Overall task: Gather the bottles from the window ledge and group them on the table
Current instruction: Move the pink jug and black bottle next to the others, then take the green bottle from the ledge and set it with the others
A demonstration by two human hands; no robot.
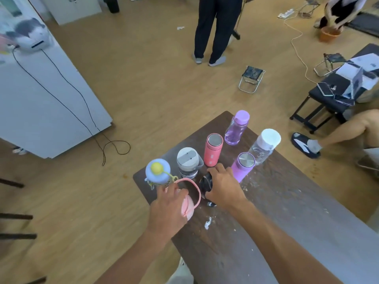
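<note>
The left hand [167,208] is resting on top of a pale pink bottle with a pink loop strap [188,203], its grip curled over the lid with the fingers [173,190] touching the strap; the bottle is standing at the near left edge of the dark brown wooden surface [276,212]. The right hand [223,187] is closing its grip around a black bottle [206,184], with the fingers wrapped over the far side and the thumb on the near side; most of this bottle is hidden under the palm. The two hands are sitting just beside each other, each on its own bottle. Just beyond the left grip, a pale blue-lidded bottle with a yellow ball cap and yellow tether [158,171] is standing at the surface corner. Beyond and between the two grips, a clear cup-shaped bottle with a grey and white flip lid [188,163] is standing upright. Directly beyond the right grip, a coral pink cylindrical flask with a steel top [213,149] is standing, and just to the right of that grip a purple flask with a steel lid [243,167] is standing. Farther beyond, a transparent purple bottle with a lilac cap [236,128] and a clear bottle with a white cap [264,146] are standing near each other. White flecks [208,223] are lying on the surface nearer than both grips.
</note>
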